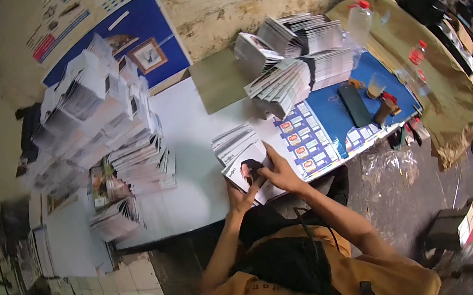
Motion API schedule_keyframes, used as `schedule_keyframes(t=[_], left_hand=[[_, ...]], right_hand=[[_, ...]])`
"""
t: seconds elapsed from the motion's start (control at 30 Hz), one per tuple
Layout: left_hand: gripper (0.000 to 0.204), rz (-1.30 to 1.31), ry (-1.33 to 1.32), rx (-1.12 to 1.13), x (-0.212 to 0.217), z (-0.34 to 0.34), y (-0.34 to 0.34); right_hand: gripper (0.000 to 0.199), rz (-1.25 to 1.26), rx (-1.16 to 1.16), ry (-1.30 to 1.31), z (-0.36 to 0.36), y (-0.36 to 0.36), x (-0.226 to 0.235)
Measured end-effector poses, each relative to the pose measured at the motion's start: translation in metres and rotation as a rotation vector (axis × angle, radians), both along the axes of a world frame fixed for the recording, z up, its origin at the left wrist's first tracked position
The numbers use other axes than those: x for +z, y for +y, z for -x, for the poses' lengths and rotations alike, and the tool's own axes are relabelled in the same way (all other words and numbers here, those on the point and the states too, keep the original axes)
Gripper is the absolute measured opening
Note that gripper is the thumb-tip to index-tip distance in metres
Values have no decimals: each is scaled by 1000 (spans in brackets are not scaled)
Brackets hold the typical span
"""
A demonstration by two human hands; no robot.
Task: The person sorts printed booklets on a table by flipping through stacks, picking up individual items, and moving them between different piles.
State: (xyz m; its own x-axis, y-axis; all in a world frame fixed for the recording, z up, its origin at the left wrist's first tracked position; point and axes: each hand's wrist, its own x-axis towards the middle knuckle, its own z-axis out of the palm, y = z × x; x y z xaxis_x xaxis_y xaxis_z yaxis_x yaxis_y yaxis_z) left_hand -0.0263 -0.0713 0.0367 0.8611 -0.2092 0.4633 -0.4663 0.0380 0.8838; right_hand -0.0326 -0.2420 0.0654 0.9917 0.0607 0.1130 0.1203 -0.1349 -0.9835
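Near the table's front edge I hold a white booklet (236, 176) with a dark-haired portrait on its cover. My left hand (241, 198) is closed on its lower left side, thumb lying across the cover. My right hand (279, 171) grips the right side, its thumb near the portrait. Whether it is one booklet or a few together, I cannot tell. Just beyond it a small fanned stack of booklets (235, 140) lies on the white tabletop (185, 137).
Tall piles of booklets (85, 104) stand at the left, with shorter stacks (142, 163) before them. Banded bundles (304, 67) sit at the back right. A dark phone (355, 106), a plastic cup (375, 87) and a bottle (360, 17) are on the right, beside brown paper (446, 93).
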Motion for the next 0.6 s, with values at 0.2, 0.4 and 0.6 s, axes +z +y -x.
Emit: schedule_keyframes(t=[0.2,0.4,0.6], left_hand=[[47,-414,1,145,66,-17,-2],[87,-1144,-134,-40,104,-31,-5],[114,-1219,-210,-25,89,-34,-5]], right_hand=[[75,-94,-338,-19,19,-23,-21],[84,528,-312,-704,33,-26,80],[109,910,115,-318,29,-47,53]])
